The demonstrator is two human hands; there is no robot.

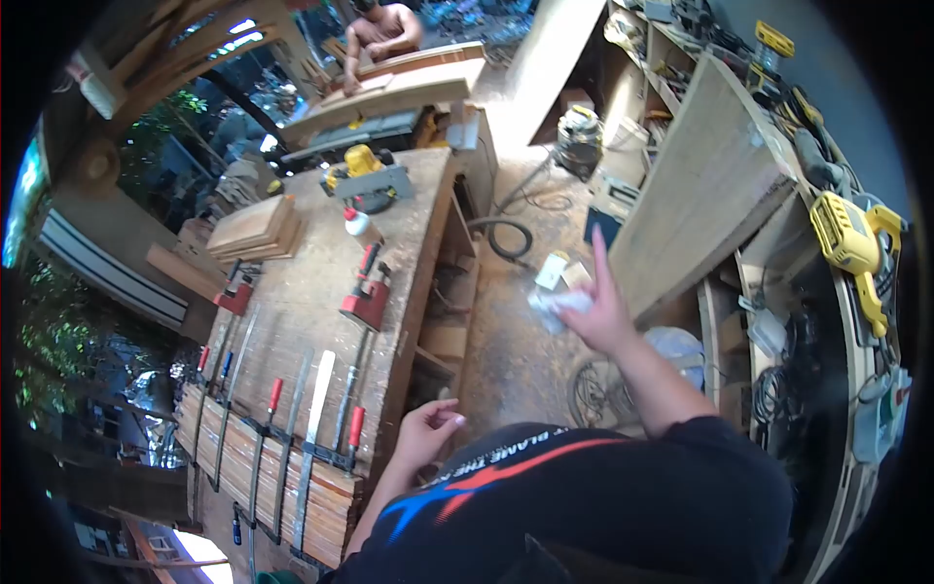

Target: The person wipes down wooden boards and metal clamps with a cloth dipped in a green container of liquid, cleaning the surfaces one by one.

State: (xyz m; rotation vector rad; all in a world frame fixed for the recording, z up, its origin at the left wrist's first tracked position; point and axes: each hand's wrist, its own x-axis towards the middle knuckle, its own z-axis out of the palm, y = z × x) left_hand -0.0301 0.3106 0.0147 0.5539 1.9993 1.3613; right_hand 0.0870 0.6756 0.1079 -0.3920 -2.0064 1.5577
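Note:
My right hand (pixel 605 316) is held out over the floor with its index finger stretched out. Its other fingers are closed on a crumpled white rag (pixel 558 308), which could be cloth or paper. My left hand (pixel 425 433) hangs beside the near right edge of the workbench (pixel 321 209). Its fingers are loosely bent and apart, and nothing shows in them. Left of it, several bar clamps (pixel 356 426) with red handles grip a stack of wood strips (pixel 331 506) along the bench's near edge.
A glue bottle (pixel 360 226), a yellow circular saw (pixel 362 175) and stacked boards (pixel 255 229) rest on the bench. A large wood panel (pixel 705 185) leans against the right-hand shelves, near a yellow power tool (pixel 851 253). A shop vacuum (pixel 579 141) stands beyond. Another person (pixel 384 34) works at the back.

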